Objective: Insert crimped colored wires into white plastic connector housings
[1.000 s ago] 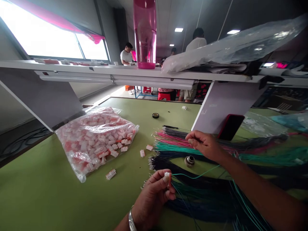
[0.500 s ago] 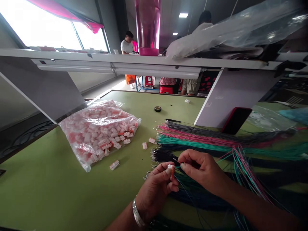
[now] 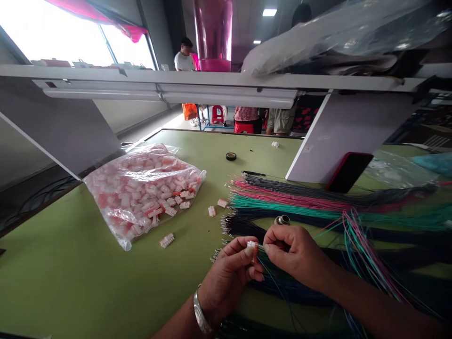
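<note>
Between the thumb and fingers of my left hand [image 3: 229, 269] is a small white and orange connector housing [image 3: 253, 248], held upright. A dark wire [image 3: 270, 269] trails down from it. My right hand [image 3: 294, 250] is closed in a pinch just right of the housing, on a thin green wire [image 3: 260, 246] that runs to it; the fingertips nearly touch the housing, and the wire's end is hidden. Beyond the knuckles stands a shiny metal ring-shaped piece [image 3: 283, 220]. Bundled grey, pink, green and dark wires [image 3: 289, 200] with metal-tipped ends lie behind and under my hands.
A clear bag of connector housings [image 3: 141, 188] lies left, with a loose housing [image 3: 167, 240] before it. Black tape [image 3: 230, 156] sits mid-table. A phone [image 3: 349, 172] leans on the shelf's right panel [image 3: 314, 136]. The shelf [image 3: 141, 74] spans overhead, carrying a pink bottle [image 3: 213, 37].
My right hand has moved slightly closer to the housing, leaving less green wire showing between them. The metal ring-shaped piece now shows behind it. The view has tilted down a little.
</note>
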Demonstrator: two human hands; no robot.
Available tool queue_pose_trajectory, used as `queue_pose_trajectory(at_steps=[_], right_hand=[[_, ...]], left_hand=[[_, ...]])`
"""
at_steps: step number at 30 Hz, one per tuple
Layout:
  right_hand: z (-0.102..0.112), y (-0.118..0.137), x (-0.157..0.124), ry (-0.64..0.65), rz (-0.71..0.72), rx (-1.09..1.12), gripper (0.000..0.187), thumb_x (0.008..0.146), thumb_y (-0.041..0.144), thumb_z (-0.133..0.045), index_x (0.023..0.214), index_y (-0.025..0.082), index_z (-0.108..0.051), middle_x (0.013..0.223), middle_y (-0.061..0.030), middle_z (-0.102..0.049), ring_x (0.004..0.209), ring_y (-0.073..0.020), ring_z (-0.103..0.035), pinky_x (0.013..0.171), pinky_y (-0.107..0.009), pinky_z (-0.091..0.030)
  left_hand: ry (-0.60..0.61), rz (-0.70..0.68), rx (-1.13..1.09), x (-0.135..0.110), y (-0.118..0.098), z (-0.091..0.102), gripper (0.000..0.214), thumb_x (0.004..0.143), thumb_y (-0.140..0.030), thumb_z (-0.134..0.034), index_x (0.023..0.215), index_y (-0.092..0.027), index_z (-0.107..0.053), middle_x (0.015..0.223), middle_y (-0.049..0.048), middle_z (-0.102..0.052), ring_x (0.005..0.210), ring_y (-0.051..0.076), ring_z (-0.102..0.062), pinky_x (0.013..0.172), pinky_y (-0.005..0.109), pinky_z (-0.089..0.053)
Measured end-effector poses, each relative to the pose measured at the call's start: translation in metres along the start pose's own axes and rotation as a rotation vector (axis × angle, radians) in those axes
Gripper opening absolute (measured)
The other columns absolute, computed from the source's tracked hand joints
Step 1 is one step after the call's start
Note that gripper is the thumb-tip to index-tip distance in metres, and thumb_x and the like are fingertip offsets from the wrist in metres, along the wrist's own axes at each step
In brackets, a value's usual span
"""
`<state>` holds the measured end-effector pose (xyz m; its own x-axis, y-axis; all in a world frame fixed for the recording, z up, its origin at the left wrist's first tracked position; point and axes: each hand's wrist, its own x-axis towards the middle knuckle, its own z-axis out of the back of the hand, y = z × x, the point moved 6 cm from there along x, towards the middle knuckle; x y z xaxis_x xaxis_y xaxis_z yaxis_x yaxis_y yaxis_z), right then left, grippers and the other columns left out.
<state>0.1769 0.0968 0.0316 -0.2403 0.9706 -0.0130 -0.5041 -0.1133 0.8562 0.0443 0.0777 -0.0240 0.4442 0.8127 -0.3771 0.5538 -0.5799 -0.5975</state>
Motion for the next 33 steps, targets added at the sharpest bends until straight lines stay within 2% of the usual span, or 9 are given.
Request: queue_pose_trajectory(at_steps=[6,12,17,22,27,33], right_hand=[[-0.001,-0.005,0.002,0.017,-0.088,0.051,0.014,0.076,0.022,-0.055,0.063,0.019,-0.056,0.054,0.004,-0.05,0.05,-0.0097,-0.04,0.045,-0.021,-0.031],[-0.011,-0.003,0.002,0.129,-0.174,0.304,0.016,0.078,0.023,-0.053,0.063,0.019,-0.052,0.056,0.003,-0.058,0.053,-0.0104,-0.049,0.051,-0.022,-0.038],[-0.011,-0.005,0.0,0.09,-0.138,0.192,0.016,0.078,0.023,-0.056,0.063,0.018,-0.054,0.056,0.0028,-0.055,0.053,-0.0105,-0.046,0.049,-0.022,-0.035],[-0.004,-0.005,-0.004,0.031,-0.032,0.05,0.015,0.084,0.024,-0.053,0.07,0.018,-0.055,0.062,0.0029,-0.052,0.057,-0.0111,-0.044,0.05,-0.022,-0.035],[-0.007,-0.001,-0.007,0.055,0.062,0.041,0.019,0.089,0.023,-0.049,0.071,0.019,-0.051,0.063,0.0022,-0.053,0.059,-0.0117,-0.046,0.053,-0.023,-0.038],[-0.01,-0.008,-0.008,0.044,0.041,0.052,0.019,0.09,0.024,-0.049,0.073,0.018,-0.053,0.063,0.0026,-0.052,0.059,-0.0118,-0.045,0.053,-0.023,-0.037]], left_hand=[[-0.012,-0.028,0.042,-0.001,-0.002,-0.002,0.022,0.077,-0.022,-0.075,0.094,-0.013,-0.067,0.07,0.0026,-0.063,0.061,0.012,-0.06,0.059,0.025,-0.05],[0.011,-0.081,0.126,-0.002,-0.001,-0.003,0.018,0.077,-0.024,-0.074,0.089,-0.013,-0.066,0.067,0.003,-0.063,0.06,0.012,-0.059,0.059,0.026,-0.049],[0.024,-0.135,0.251,-0.002,-0.002,-0.002,0.02,0.078,-0.027,-0.074,0.089,-0.013,-0.065,0.065,0.0037,-0.065,0.059,0.013,-0.059,0.061,0.028,-0.049],[0.0,-0.122,0.171,0.0,-0.002,-0.002,0.021,0.075,-0.027,-0.076,0.087,-0.013,-0.066,0.066,0.002,-0.063,0.059,0.012,-0.059,0.059,0.027,-0.049],[0.017,-0.113,0.156,0.0,0.001,-0.001,0.02,0.075,-0.027,-0.076,0.086,-0.014,-0.065,0.067,0.0019,-0.063,0.059,0.012,-0.06,0.059,0.026,-0.049],[0.026,-0.12,0.245,-0.001,0.001,-0.001,0.021,0.078,-0.029,-0.074,0.087,-0.013,-0.065,0.063,0.0032,-0.064,0.057,0.012,-0.059,0.059,0.027,-0.05]])
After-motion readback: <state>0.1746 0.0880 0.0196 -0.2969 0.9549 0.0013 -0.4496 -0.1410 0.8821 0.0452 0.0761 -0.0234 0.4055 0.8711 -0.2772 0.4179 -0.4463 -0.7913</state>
